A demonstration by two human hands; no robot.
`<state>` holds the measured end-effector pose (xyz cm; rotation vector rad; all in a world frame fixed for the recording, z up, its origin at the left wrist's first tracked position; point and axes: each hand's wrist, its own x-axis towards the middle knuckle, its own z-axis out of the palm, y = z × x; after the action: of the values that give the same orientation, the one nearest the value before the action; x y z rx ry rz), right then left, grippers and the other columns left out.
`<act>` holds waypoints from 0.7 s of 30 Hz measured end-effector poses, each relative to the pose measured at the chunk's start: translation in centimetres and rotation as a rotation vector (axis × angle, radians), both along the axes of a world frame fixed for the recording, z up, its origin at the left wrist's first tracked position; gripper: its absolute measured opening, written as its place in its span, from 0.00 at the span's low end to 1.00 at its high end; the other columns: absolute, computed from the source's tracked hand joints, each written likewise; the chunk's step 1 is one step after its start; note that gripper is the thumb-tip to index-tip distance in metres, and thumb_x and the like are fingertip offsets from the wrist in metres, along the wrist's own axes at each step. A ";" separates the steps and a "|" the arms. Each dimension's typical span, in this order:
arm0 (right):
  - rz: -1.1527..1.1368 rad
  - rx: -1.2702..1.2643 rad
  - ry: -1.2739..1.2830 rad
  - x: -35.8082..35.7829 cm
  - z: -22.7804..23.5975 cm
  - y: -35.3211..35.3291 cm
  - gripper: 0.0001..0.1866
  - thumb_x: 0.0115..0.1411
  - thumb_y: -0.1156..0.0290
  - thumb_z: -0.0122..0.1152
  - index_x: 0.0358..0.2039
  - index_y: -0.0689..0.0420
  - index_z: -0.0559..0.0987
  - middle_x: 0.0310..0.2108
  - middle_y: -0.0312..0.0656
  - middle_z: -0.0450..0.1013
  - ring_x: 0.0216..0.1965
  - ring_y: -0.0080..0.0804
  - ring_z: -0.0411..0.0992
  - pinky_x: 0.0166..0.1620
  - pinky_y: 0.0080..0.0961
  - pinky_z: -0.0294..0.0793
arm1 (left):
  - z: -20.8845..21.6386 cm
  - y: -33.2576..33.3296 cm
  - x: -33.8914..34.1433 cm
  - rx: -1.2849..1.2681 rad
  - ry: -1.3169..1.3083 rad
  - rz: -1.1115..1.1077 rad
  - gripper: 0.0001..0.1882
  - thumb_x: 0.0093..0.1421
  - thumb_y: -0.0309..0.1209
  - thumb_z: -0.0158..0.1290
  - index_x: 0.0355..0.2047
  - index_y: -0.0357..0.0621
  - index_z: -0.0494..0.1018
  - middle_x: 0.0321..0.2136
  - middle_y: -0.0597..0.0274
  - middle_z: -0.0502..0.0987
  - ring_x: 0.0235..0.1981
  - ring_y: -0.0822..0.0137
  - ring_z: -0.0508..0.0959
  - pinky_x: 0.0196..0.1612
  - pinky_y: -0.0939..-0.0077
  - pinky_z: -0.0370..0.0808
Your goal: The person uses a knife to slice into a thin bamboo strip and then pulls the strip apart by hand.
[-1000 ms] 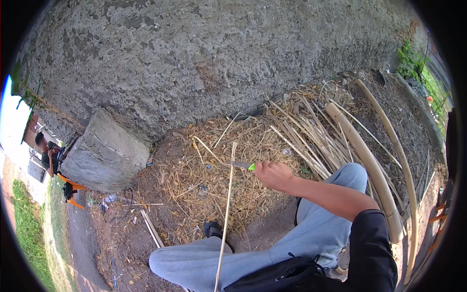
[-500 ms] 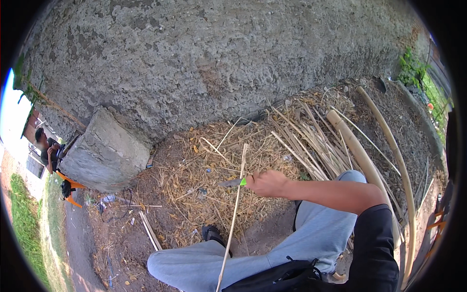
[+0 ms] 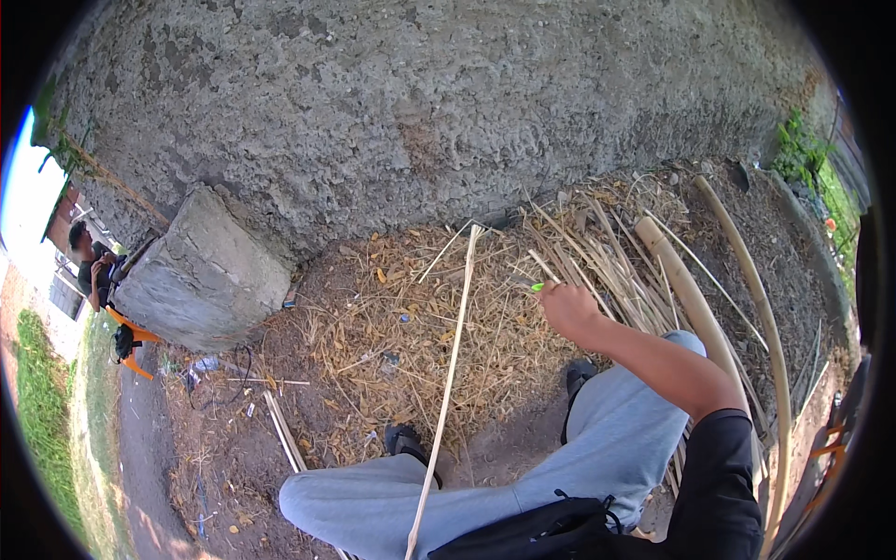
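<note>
My right hand [image 3: 571, 310] is closed around a knife [image 3: 538, 287]; a bit of its bright green handle shows, and the blade is hard to pick out against the litter. Left of that hand, apart from the knife, a long pale bamboo strip [image 3: 452, 364] slants up from the lower edge across my left thigh. Its far end looks a little frayed. My left hand is out of the picture, and so is the strip's near end.
Split bamboo strips [image 3: 597, 252] lie heaped at the right, beside a thick bamboo pole [image 3: 691, 280] and a curved one [image 3: 754, 289]. Shavings [image 3: 373, 317] cover the ground before a rough wall [image 3: 448, 103]. A concrete block [image 3: 201, 280] stands left; a person [image 3: 93, 266] sits beyond it.
My right hand has moved right and away from me with the knife, leaving the bamboo strip. The strip's far end now reaches higher in the view.
</note>
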<state>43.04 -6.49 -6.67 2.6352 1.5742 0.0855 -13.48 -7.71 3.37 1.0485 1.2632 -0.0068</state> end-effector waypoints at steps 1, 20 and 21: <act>0.000 -0.001 0.000 -0.3 0.5 -0.2 0.14 0.69 0.66 0.46 0.41 0.66 0.72 0.28 0.49 0.79 0.30 0.45 0.80 0.31 0.38 0.80 | -0.8 0.4 0.0 -0.001 0.000 0.000 0.22 0.72 0.45 0.39 0.21 0.52 0.62 0.14 0.75 0.57 0.13 0.78 0.56 0.16 0.79 0.51; 0.043 0.938 0.430 -9.5 9.4 -3.3 0.21 0.55 0.53 0.72 0.36 0.59 0.82 0.20 0.39 0.74 0.13 0.32 0.70 0.18 0.30 0.66 | 4.0 11.6 3.7 1.421 0.558 -0.582 0.19 0.70 0.40 0.44 0.26 0.40 0.71 0.17 0.44 0.73 0.16 0.46 0.74 0.20 0.57 0.69; 0.042 0.943 0.432 -9.9 9.1 -2.7 0.21 0.55 0.53 0.72 0.36 0.59 0.82 0.20 0.39 0.74 0.13 0.32 0.70 0.18 0.30 0.66 | 4.4 12.7 4.8 1.582 0.586 -0.637 0.19 0.69 0.40 0.47 0.23 0.42 0.69 0.14 0.53 0.72 0.13 0.53 0.71 0.21 0.61 0.65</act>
<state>33.16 -9.17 2.48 3.4966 2.1133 0.3648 -8.73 4.97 7.73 2.9529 1.2783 0.2509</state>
